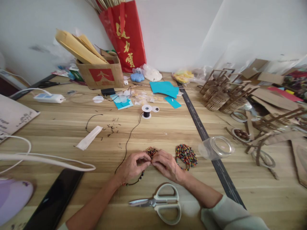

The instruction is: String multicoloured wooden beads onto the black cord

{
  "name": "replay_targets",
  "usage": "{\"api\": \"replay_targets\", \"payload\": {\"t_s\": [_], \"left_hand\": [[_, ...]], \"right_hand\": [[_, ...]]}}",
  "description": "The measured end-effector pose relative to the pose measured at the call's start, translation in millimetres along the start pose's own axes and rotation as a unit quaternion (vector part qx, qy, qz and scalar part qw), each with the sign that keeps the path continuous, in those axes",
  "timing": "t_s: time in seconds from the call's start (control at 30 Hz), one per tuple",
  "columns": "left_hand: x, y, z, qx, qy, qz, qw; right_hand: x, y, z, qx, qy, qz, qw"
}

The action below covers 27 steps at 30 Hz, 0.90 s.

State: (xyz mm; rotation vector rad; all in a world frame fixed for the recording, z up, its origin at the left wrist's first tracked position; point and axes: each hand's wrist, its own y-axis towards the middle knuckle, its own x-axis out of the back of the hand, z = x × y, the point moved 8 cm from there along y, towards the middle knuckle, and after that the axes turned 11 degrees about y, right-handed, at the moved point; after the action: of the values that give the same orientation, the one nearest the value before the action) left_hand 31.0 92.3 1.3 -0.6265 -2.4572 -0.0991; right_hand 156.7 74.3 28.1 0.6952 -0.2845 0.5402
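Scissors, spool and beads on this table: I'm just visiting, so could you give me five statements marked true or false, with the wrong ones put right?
1. The scissors lie with their tips pointing left. True.
2. The right hand is gripping the scissors. False: they lie on the table, and the right hand meets the left hand.
3. The spool carries white thread. False: its thread is dark.
4. A heap of colourful beads lies to the right of the right hand. True.
5. The spool is nearer the camera than the scissors. False: it stands farther away, beyond both hands.
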Motion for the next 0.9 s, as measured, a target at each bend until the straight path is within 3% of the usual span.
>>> {"api": "replay_targets", "payload": {"t_s": [0.9], "left_hand": [[1.1,0.6,1.7,0.004,0.025,-0.011,1.0]], "right_hand": [[0.0,3.2,2.8,0.0,-0.01,-0.01,1.0]]}}
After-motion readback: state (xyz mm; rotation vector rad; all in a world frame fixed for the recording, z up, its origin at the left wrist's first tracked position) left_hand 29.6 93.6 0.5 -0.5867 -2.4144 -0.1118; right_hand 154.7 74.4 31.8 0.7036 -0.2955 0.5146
